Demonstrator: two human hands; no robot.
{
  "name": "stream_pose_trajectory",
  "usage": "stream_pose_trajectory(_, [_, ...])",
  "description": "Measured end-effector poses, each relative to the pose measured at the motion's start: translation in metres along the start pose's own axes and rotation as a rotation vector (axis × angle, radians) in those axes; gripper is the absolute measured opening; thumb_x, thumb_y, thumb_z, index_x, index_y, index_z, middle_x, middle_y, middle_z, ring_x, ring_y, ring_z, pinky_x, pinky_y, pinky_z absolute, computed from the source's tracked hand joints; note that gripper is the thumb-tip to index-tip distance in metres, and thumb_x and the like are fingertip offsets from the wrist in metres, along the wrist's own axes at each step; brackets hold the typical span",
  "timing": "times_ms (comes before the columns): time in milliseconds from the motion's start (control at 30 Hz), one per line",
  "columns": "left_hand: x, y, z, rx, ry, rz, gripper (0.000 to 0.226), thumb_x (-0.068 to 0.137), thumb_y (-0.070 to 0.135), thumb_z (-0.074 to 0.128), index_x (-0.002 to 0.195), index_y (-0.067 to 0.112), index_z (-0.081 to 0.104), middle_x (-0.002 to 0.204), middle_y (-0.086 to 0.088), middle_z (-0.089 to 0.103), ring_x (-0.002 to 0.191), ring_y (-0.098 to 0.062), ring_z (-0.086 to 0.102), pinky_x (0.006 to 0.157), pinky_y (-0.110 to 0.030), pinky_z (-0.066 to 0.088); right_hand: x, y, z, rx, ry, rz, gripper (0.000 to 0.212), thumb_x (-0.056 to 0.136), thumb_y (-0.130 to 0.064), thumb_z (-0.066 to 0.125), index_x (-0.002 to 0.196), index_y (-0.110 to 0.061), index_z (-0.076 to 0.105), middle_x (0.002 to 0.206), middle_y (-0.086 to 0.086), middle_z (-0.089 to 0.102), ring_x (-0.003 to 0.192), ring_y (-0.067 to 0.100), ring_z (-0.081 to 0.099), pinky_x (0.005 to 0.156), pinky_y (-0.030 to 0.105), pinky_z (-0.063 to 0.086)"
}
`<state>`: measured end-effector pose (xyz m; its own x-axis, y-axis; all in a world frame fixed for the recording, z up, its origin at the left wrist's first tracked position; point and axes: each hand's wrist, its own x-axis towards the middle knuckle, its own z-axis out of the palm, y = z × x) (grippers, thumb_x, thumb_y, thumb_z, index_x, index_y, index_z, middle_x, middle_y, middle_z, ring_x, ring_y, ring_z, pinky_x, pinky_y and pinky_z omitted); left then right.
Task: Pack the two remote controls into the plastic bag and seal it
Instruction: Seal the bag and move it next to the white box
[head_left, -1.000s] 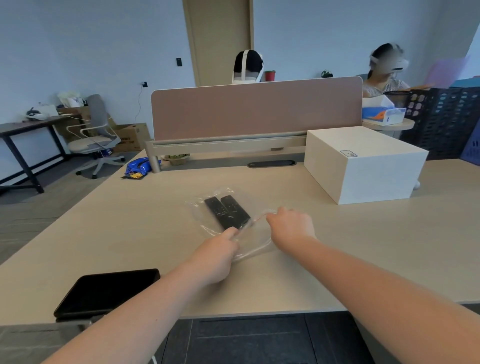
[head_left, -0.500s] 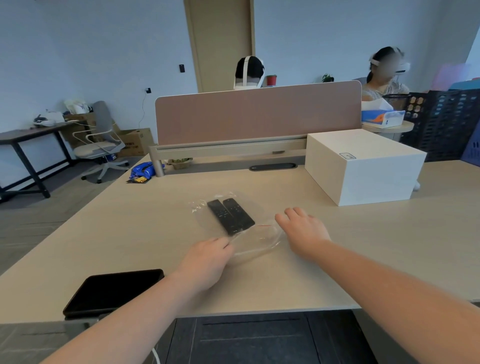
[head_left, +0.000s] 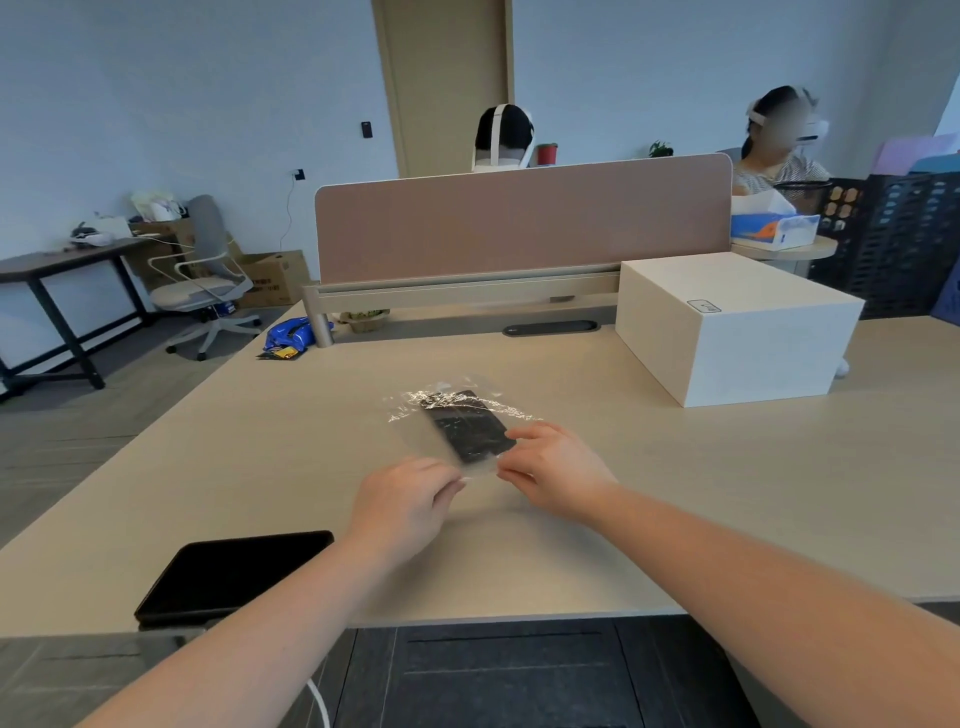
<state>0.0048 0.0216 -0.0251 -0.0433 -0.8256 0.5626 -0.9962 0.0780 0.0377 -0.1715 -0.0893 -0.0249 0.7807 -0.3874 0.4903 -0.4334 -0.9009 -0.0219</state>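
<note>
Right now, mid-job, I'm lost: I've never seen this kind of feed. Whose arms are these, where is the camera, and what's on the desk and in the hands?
There is no machine here. A person wears a wide-angle camera on the head, looking forward and down, so the two bare arms are theirs. On the desk lies a clear plastic bag with two black remote controls inside. The left hand and right hand both pinch the bag's near edge. Whether it is sealed, I cannot tell. Also there: a dark tablet at the near left and a white box at the far right.
</note>
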Motion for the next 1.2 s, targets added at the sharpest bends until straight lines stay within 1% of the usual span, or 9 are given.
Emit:
stream_pose_trajectory(100, [0.001, 0.0, -0.002, -0.033, 0.04, -0.043, 0.034, 0.083, 0.043, 0.036, 0.075, 0.027, 0.065, 0.07, 0.011, 0.069, 0.066, -0.016, 0.065, 0.047, -0.021, 0.036, 0.001, -0.001, 0.0, 0.007, -0.022, 0.012, 0.015, 0.076, -0.023, 0.063, 0.066, -0.017, 0.073, 0.067, -0.004, 0.076, 0.092, 0.022, 0.072, 0.084, 0.039, 0.054])
stream_pose_trajectory(200, [0.002, -0.001, 0.0, -0.083, 0.049, -0.054, 0.034, 0.082, 0.044, 0.038, 0.076, 0.027, 0.067, 0.07, 0.01, 0.07, 0.067, -0.018, 0.065, 0.049, -0.023, 0.042, 0.002, -0.006, 0.0, 0.046, -0.002, 0.03, 0.011, 0.07, -0.025, 0.069, 0.074, -0.018, 0.076, 0.072, -0.003, 0.077, 0.09, 0.021, 0.072, 0.082, 0.042, 0.055])
stream_pose_trajectory(333, [0.002, -0.001, 0.004, -0.087, 0.034, -0.035, 0.034, 0.082, 0.043, 0.04, 0.074, 0.026, 0.067, 0.07, 0.01, 0.072, 0.069, -0.018, 0.066, 0.049, -0.028, 0.052, 0.007, -0.017, 0.0, 0.081, 0.056, 0.007, 0.01, 0.065, -0.029, 0.068, 0.067, -0.023, 0.076, 0.064, -0.008, 0.075, 0.081, 0.015, 0.073, 0.077, 0.039, 0.056])
stream_pose_trajectory(467, [0.001, -0.003, 0.004, -0.078, 0.046, -0.043, 0.032, 0.081, 0.042, 0.042, 0.071, 0.025, 0.068, 0.067, 0.01, 0.072, 0.065, -0.017, 0.066, 0.047, -0.024, 0.05, 0.009, -0.024, 0.003, 0.068, 0.107, -0.028, 0.008, 0.065, -0.028, 0.069, 0.065, -0.024, 0.076, 0.062, -0.008, 0.074, 0.079, 0.012, 0.073, 0.074, 0.036, 0.057])
stream_pose_trajectory(633, [0.001, -0.002, 0.001, -0.056, 0.063, -0.056, 0.03, 0.078, 0.04, 0.042, 0.069, 0.026, 0.068, 0.062, 0.011, 0.07, 0.06, -0.013, 0.065, 0.046, -0.016, 0.043, 0.011, -0.027, 0.01, 0.09, 0.139, -0.006, 0.008, 0.066, -0.029, 0.069, 0.066, -0.025, 0.076, 0.064, -0.008, 0.075, 0.079, 0.009, 0.073, 0.075, 0.033, 0.056])
stream_pose_trajectory(800, [0.001, -0.003, 0.003, -0.105, 0.072, -0.052, 0.03, 0.078, 0.039, 0.042, 0.07, 0.025, 0.068, 0.064, 0.009, 0.071, 0.061, -0.016, 0.066, 0.048, -0.02, 0.046, 0.011, -0.029, 0.012, 0.084, 0.17, -0.011, 0.009, 0.068, -0.027, 0.068, 0.063, -0.024, 0.075, 0.063, -0.008, 0.074, 0.078, 0.008, 0.073, 0.075, 0.032, 0.054])
stream_pose_trajectory(1000, [0.001, -0.007, 0.003, -0.127, 0.086, -0.071, 0.031, 0.077, 0.041, 0.042, 0.071, 0.027, 0.068, 0.064, 0.011, 0.071, 0.061, -0.014, 0.064, 0.046, -0.021, 0.046, 0.014, -0.029, 0.019, 0.082, 0.221, -0.057, 0.009, 0.071, -0.022, 0.067, 0.065, -0.021, 0.074, 0.067, -0.003, 0.075, 0.078, 0.01, 0.073, 0.074, 0.029, 0.054])
stream_pose_trajectory(1067, [0.001, -0.009, 0.002, -0.124, 0.093, -0.072, 0.03, 0.077, 0.041, 0.042, 0.07, 0.027, 0.068, 0.063, 0.011, 0.071, 0.06, -0.014, 0.064, 0.046, -0.022, 0.047, 0.015, -0.03, 0.02, 0.06, 0.228, -0.064, 0.012, 0.073, -0.023, 0.064, 0.065, -0.022, 0.073, 0.067, -0.004, 0.075, 0.079, 0.01, 0.072, 0.073, 0.025, 0.051])
stream_pose_trajectory(1200, [0.0, -0.012, 0.001, -0.139, 0.088, -0.07, 0.031, 0.077, 0.041, 0.042, 0.07, 0.025, 0.068, 0.063, 0.008, 0.071, 0.06, -0.017, 0.064, 0.045, -0.025, 0.05, 0.017, -0.031, 0.023, 0.048, 0.265, -0.101, 0.006, 0.069, -0.014, 0.07, 0.065, -0.018, 0.072, 0.068, -0.001, 0.075, 0.077, 0.013, 0.072, 0.075, 0.026, 0.035])
